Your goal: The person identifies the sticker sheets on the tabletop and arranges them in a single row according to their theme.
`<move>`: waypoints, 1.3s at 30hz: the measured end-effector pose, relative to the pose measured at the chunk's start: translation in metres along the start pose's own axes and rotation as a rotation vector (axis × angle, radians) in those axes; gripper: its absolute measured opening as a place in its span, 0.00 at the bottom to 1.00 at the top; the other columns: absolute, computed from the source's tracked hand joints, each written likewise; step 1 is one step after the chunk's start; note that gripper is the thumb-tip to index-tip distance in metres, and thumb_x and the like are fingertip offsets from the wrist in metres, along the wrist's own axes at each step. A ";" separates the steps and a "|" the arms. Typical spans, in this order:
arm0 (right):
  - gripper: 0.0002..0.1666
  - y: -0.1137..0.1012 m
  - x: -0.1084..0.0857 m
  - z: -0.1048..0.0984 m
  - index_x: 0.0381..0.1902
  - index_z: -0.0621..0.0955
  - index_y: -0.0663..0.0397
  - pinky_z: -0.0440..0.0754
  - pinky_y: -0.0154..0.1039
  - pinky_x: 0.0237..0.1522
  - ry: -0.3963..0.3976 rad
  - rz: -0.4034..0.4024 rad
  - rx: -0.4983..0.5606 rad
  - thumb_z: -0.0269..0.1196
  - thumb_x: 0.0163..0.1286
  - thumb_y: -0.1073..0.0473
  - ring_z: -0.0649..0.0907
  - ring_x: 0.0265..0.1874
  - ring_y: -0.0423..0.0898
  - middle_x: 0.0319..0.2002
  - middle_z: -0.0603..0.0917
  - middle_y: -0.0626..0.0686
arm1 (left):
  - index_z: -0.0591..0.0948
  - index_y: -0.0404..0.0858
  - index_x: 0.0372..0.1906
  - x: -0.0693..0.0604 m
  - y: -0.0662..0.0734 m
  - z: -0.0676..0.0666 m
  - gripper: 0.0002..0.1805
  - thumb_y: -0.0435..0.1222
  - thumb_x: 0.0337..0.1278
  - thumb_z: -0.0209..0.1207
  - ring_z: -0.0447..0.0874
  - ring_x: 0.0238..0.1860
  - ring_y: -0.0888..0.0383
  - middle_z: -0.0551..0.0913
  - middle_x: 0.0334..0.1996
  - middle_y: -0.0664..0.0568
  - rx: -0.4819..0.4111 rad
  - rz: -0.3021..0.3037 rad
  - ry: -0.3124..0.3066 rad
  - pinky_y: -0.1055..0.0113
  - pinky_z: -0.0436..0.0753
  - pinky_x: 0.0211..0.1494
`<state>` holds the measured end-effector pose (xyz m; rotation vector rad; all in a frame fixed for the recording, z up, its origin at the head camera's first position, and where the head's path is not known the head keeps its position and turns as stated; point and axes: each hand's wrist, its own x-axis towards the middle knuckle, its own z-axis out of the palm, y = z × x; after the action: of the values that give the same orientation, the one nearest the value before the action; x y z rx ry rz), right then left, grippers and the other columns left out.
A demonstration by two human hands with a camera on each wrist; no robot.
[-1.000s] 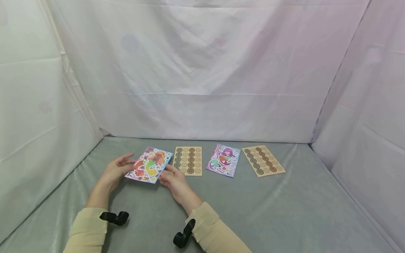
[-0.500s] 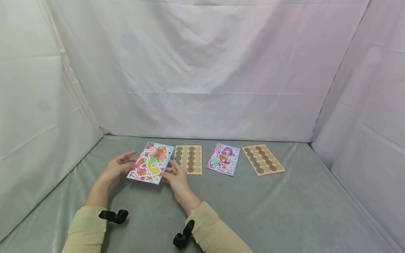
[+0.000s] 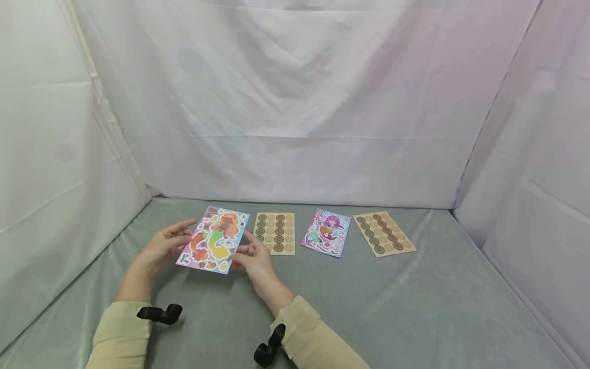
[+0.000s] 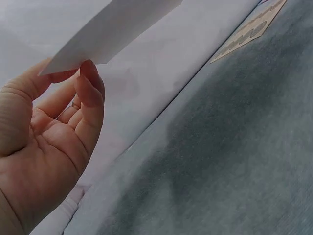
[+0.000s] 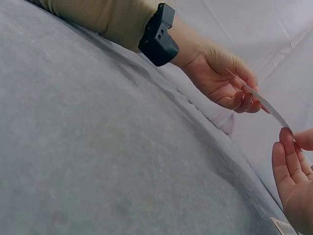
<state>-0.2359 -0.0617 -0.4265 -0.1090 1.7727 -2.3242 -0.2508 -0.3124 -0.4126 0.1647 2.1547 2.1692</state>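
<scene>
A colourful mermaid sticker sheet (image 3: pixel 214 240) is held up off the grey tabletop at the left, its printed face tilted toward the head camera. My left hand (image 3: pixel 159 248) pinches its left edge between thumb and fingers. On the opposite edge, my right hand (image 3: pixel 258 264) pinches it near the lower right corner. From the left wrist, the sheet's plain white back (image 4: pixel 117 34) shows above the curled fingers. The right wrist view catches the sheet (image 5: pixel 269 106) nearly edge-on and slightly bowed, spanning both hands.
Right of the held sheet lie a tan sheet of round stickers (image 3: pixel 275 234), a purple-haired mermaid sticker sheet (image 3: pixel 326 233) and another tan round-sticker sheet (image 3: pixel 384 234), in a row. White cloth walls (image 3: pixel 295 102) enclose the grey table (image 3: pixel 392 307) at back and sides.
The mermaid sheet has tipped up toward the head camera, showing more of its face. Lately it has shifted slightly left and nearer with both hands. The other sheets stay put.
</scene>
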 end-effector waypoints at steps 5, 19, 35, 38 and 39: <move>0.42 -0.001 -0.005 0.000 0.69 0.67 0.55 0.84 0.40 0.35 -0.023 -0.006 0.012 0.65 0.57 0.76 0.83 0.25 0.45 0.33 0.83 0.53 | 0.72 0.42 0.66 -0.003 0.001 -0.001 0.25 0.30 0.65 0.56 0.83 0.39 0.57 0.76 0.42 0.49 -0.026 -0.032 -0.030 0.64 0.84 0.41; 0.45 -0.004 -0.015 -0.003 0.70 0.65 0.55 0.85 0.42 0.34 -0.074 -0.020 0.024 0.64 0.56 0.78 0.83 0.23 0.44 0.33 0.83 0.56 | 0.78 0.50 0.58 -0.009 0.005 0.000 0.20 0.28 0.69 0.50 0.84 0.41 0.54 0.79 0.43 0.49 -0.143 -0.020 -0.140 0.61 0.84 0.42; 0.44 -0.013 -0.035 -0.006 0.68 0.69 0.50 0.85 0.42 0.33 -0.053 -0.005 -0.030 0.66 0.54 0.78 0.84 0.25 0.46 0.32 0.83 0.54 | 0.74 0.51 0.63 -0.024 0.002 0.000 0.24 0.28 0.67 0.51 0.83 0.41 0.55 0.76 0.40 0.46 -0.013 0.008 -0.192 0.62 0.83 0.45; 0.45 -0.013 -0.039 -0.007 0.69 0.68 0.52 0.85 0.42 0.33 -0.067 -0.014 -0.041 0.66 0.54 0.79 0.84 0.26 0.46 0.32 0.83 0.54 | 0.73 0.50 0.65 -0.029 0.002 0.000 0.25 0.27 0.67 0.51 0.82 0.42 0.55 0.77 0.41 0.47 -0.018 0.013 -0.203 0.63 0.82 0.46; 0.45 -0.013 -0.040 -0.007 0.69 0.67 0.53 0.85 0.43 0.33 -0.073 -0.017 -0.042 0.65 0.54 0.79 0.84 0.27 0.46 0.32 0.83 0.54 | 0.73 0.50 0.64 -0.030 0.003 0.000 0.25 0.27 0.67 0.51 0.82 0.42 0.55 0.77 0.41 0.47 -0.020 0.015 -0.202 0.63 0.82 0.46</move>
<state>-0.2003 -0.0429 -0.4129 -0.2134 1.7918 -2.2650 -0.2207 -0.3163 -0.4106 0.3828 2.0273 2.0797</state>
